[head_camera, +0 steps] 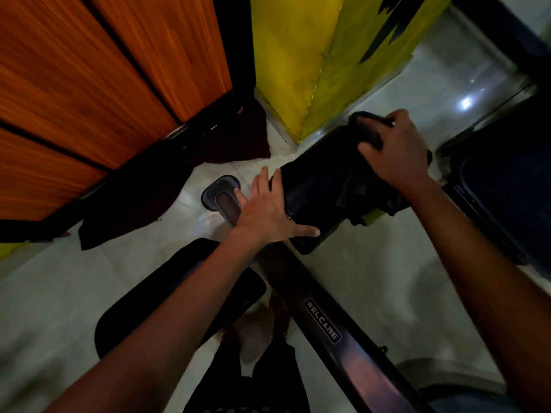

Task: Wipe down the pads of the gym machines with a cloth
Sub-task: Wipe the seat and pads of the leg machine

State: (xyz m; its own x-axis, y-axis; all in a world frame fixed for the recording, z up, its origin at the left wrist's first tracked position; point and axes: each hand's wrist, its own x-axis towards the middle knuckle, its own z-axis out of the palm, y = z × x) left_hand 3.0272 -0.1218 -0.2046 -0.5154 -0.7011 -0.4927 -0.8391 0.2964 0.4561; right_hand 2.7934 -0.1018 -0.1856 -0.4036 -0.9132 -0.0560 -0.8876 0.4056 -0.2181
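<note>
Pale glossy tiled floor (387,278) carries everything. Dark cloth (125,216) lies crumpled on it at 9 o'clock, along the base of the orange wood panel (89,84). Machine foot plate (220,190) sits on the tiles near centre. Yellow pillar (298,70) stands on it at 12 o'clock.

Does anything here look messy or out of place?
Yes: dark cloths lie crumpled on the pale floor against the orange wall, which looks untidy. On the pad itself nothing seems odd: the right hand presses a black cloth on it.
</note>
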